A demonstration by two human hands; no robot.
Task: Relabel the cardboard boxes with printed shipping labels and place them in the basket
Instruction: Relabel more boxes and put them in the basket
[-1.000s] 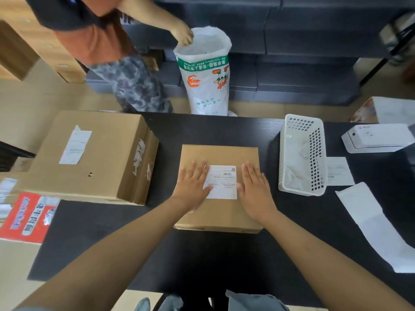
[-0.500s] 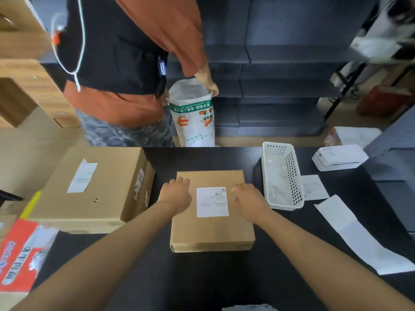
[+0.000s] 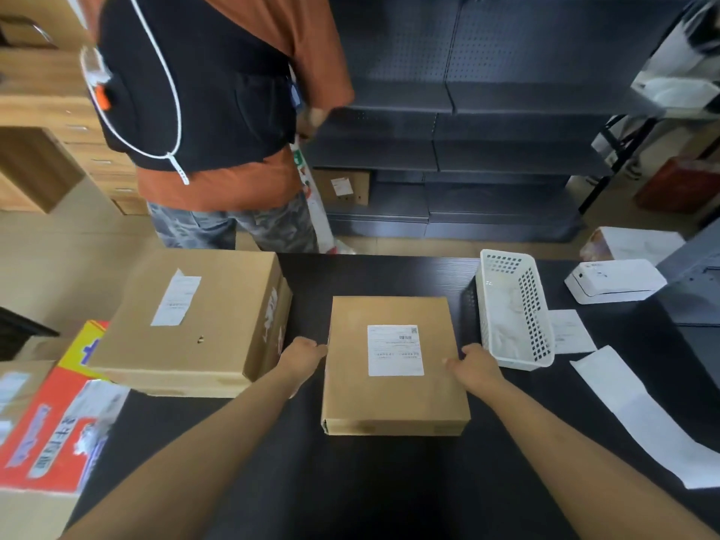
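Black tabletop (image 3: 389, 481) is carrying the work; dark metal shelving (image 3: 487, 111) is standing behind it.

One flat cardboard box (image 3: 393, 399) is lying at table centre, one white shipping label (image 3: 395, 350) stuck on its top face.

Two hands are gripping this box: left hand (image 3: 303, 354) is clasping the left edge, right hand (image 3: 476, 366) is clasping the right edge, fingers curled over the rim.

One white perforated basket (image 3: 518, 305) is sitting just right of the box. One white label printer (image 3: 613, 280) is sitting further right.

Two loose paper pieces: one slip (image 3: 570, 331), one long strip (image 3: 646, 418).

One larger labelled carton (image 3: 191, 325) is resting at left.

One second person (image 3: 210, 111) is standing beyond the table.
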